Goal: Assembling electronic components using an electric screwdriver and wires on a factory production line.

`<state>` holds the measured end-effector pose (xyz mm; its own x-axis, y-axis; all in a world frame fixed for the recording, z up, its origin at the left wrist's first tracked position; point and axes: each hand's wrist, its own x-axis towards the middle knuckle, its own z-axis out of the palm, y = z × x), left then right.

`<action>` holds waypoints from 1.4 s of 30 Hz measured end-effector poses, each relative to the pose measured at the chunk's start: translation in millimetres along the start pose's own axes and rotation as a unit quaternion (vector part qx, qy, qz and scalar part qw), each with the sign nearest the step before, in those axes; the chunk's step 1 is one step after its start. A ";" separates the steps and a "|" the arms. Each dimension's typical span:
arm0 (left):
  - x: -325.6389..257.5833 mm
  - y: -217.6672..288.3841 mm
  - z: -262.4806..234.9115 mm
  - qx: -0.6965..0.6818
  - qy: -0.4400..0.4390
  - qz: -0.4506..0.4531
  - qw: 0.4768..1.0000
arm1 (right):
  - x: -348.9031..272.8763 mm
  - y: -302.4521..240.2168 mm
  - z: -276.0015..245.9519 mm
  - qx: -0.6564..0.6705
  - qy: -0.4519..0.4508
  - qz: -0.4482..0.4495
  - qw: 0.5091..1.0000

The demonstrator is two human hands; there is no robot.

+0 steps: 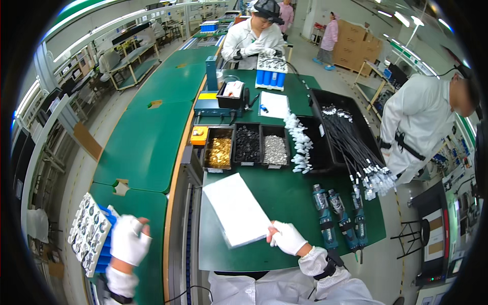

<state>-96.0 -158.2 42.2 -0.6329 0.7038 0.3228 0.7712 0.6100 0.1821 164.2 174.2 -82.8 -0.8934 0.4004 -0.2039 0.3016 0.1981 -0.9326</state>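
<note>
My right hand point(288, 238), in a white glove with bare fingertips, pinches the lower right corner of a white paper sheet point(236, 209). The sheet is slanted above the green table. On the left, my gloved left hand point(129, 241) is beside a battery pack point(92, 235) with blue cylindrical cells and a white holder on its face. Thumb and finger stand apart, bent a little, with nothing visible between them. Whether this hand touches the pack cannot be told.
Bins of brass-coloured pieces point(219, 152), black parts point(247, 144) and silver parts point(275, 150) stand ahead. Several teal power screwdrivers point(325, 216) lie at right, near black cables point(351, 137) in a tray. One co-worker point(254, 38) handles another pack point(271, 71); another point(419, 122) stands right.
</note>
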 end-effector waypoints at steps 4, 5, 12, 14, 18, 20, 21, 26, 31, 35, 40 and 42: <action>-27.2 82.1 79.7 -0.268 -0.144 -0.199 0.932 | -46.9 35.5 7.2 0.146 -0.077 0.079 0.983; -32.9 85.7 103.5 -0.280 -0.235 -0.235 0.901 | -48.6 41.4 12.7 0.148 -0.093 0.081 0.981; -61.0 145.6 211.7 -0.624 -0.108 -0.283 0.720 | -61.3 49.0 4.9 0.149 -0.046 0.124 0.980; -53.6 144.3 211.4 -0.648 -0.112 -0.267 0.705 | -57.0 44.6 -7.0 0.133 -0.068 0.117 0.982; -46.0 126.1 219.5 -0.750 -0.079 -0.219 0.619 | -45.8 51.5 -37.7 0.181 -0.031 0.057 0.981; -37.1 121.4 222.1 -0.764 -0.087 -0.189 0.611 | -31.3 37.0 -66.0 0.293 0.029 0.001 0.956; -41.6 117.9 222.9 -0.759 -0.081 -0.198 0.615 | -30.5 23.6 -72.0 0.388 0.051 -0.044 0.919; -39.9 125.5 210.8 -0.720 -0.095 -0.202 0.657 | -36.0 -4.4 -96.1 0.228 -0.036 -0.111 0.967; -36.8 127.9 209.5 -0.724 -0.091 -0.210 0.651 | -38.9 34.7 -25.1 0.096 -0.075 -0.005 0.993; -28.3 126.8 191.8 -0.615 -0.097 -0.213 0.753 | -37.4 46.4 5.9 -0.127 0.116 -0.094 0.981; 9.2 48.5 67.3 -0.019 0.225 -0.098 0.969 | -31.3 50.5 6.2 -0.061 0.117 -0.083 0.988; 12.1 18.4 10.2 0.214 0.227 -0.201 0.929 | -27.7 44.0 2.2 -0.105 0.110 -0.086 0.985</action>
<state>-90.2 -134.7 40.0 -0.6947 0.2221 0.6842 0.3196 0.9474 0.0169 201.5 169.8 -118.8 -0.8509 0.5237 0.0418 0.2357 0.4517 -0.8605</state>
